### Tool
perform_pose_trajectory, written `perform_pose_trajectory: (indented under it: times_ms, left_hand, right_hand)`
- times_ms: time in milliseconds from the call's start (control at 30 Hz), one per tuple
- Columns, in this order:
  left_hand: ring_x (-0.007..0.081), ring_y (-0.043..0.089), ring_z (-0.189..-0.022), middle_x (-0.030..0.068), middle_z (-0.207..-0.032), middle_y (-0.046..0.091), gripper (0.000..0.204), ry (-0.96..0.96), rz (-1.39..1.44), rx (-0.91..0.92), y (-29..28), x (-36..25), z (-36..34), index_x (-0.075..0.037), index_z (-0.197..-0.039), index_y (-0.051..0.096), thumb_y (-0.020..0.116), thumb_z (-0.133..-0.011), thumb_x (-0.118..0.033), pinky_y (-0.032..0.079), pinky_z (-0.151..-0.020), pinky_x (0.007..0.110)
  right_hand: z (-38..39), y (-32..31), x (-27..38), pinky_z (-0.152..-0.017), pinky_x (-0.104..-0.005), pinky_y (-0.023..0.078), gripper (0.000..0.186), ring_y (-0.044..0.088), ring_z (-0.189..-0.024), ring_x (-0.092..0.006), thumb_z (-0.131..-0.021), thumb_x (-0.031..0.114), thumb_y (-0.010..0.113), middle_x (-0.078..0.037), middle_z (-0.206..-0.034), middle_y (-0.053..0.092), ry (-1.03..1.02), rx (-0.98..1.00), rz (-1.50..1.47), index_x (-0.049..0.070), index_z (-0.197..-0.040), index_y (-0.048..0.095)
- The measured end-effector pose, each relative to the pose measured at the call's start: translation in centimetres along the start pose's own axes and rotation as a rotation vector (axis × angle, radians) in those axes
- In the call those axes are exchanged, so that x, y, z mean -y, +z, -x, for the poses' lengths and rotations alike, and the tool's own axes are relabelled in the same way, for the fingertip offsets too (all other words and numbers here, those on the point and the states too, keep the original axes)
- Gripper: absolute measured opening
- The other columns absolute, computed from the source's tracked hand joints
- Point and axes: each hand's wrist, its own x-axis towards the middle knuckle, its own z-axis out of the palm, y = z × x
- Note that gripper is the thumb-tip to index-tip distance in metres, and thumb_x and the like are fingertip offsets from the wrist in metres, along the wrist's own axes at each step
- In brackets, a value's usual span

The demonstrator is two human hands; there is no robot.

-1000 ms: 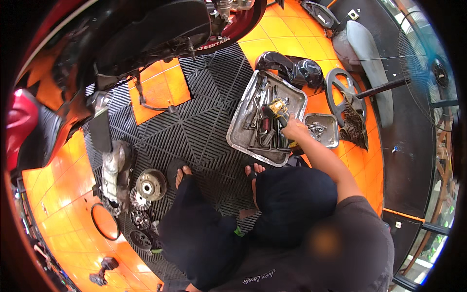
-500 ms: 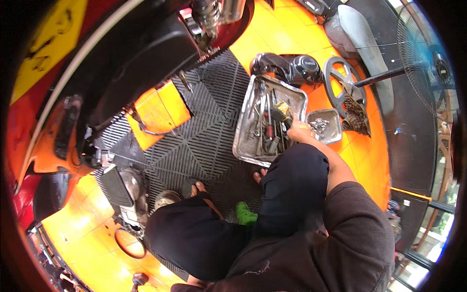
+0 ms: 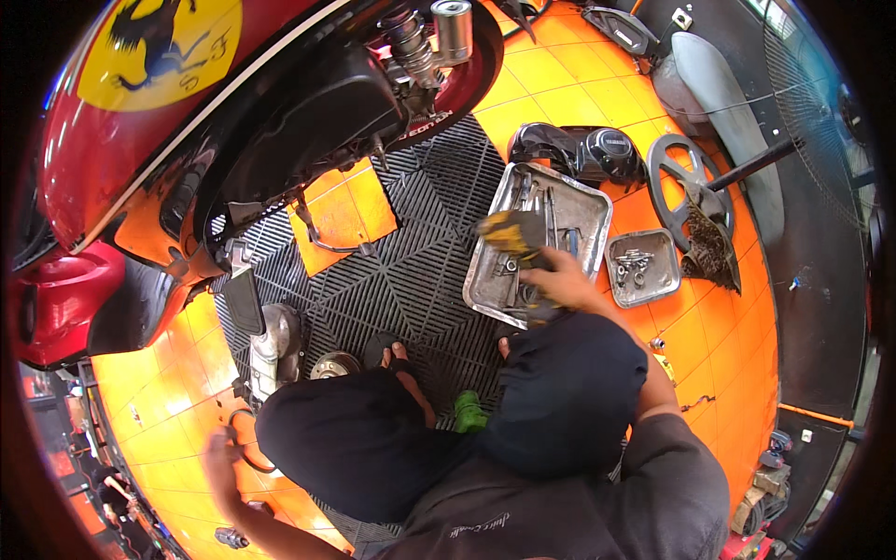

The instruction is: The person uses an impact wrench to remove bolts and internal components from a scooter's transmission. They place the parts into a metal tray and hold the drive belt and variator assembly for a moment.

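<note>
My right hand (image 3: 562,280) is closed around the grip of a yellow-and-black cordless drill (image 3: 513,233). It holds the drill above a metal tray (image 3: 588,217), which contains several wrenches and other hand tools. The drill and my hand cover part of the tray's near half. Beside it stands a smaller metal tray (image 3: 665,271) with bolts and small fittings. Far to the left, my left hand (image 3: 222,457) is over the floor next to a thin black ring (image 3: 250,448). Motion smears its fingers.
A red-and-black motorcycle (image 3: 280,140) stands at the upper left. Beyond the trays lie a black engine cover (image 3: 607,154) and a grey wheel-like fan base (image 3: 661,173). A metal engine part (image 3: 273,345) rests left of my knees. Ribbed black mats (image 3: 411,243) cover part of the orange tiles.
My right hand has lifted the drill from the tray and brought it leftward. My left hand has come into view at the lower left. The whole view has shifted.
</note>
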Motion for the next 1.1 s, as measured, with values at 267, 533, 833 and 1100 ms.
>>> perform_pose_trajectory:
  times_ms: [267,533,833,1100]
  left_hand:
    - [0.0272,0.062,-0.102,0.0199,-0.132,0.052,0.08,0.27,-0.06,0.156,22.4,-20.7,2.6,0.007,-0.143,0.029,0.056,-0.092,-0.049,0.052,-0.082,0.034]
    - [0.0367,0.057,-0.112,0.027,-0.126,0.053,0.087,0.442,-0.053,0.118,32.0,-13.9,1.4,0.006,-0.142,0.032,0.074,-0.069,-0.02,0.046,-0.095,0.039]
    - [0.041,0.057,-0.102,0.0235,-0.113,0.057,0.077,0.531,-0.186,0.027,34.2,-18.0,3.0,-0.001,-0.139,0.038,0.07,-0.073,-0.026,0.046,-0.087,0.048]
    - [0.0391,0.056,-0.103,0.0227,-0.114,0.056,0.076,0.545,-0.069,0.039,35.5,-17.8,3.0,0.001,-0.138,0.038,0.07,-0.073,-0.022,0.045,-0.087,0.045]
  right_hand:
    - [-4.5,12.2,-1.4,-0.095,-0.0355,0.045,0.066,0.06,-0.11,-0.0253,-0.079,0.026,0.072,-0.015,-0.12,0.063,-0.383,0.598,0.053,0.006,-0.137,0.047]
    - [-8.9,11.0,-5.4,-0.097,-0.0431,0.046,0.046,0.056,-0.114,-0.0362,-0.081,0.015,0.059,-0.019,-0.12,0.06,-0.472,0.351,0.75,0.008,-0.127,0.054]
    - [-22.5,-1.5,-11.4,-0.09,-0.0468,0.049,0.035,0.061,-0.107,-0.0398,-0.089,0.02,0.045,-0.024,-0.113,0.064,0.171,-0.092,1.148,0.002,-0.113,0.062]
    - [-23.1,0.7,-12.3,-0.068,-0.0454,0.056,0.031,0.069,-0.082,-0.0383,-0.088,0.017,0.047,-0.026,-0.099,0.068,0.104,-0.202,1.271,-0.002,-0.103,0.066]
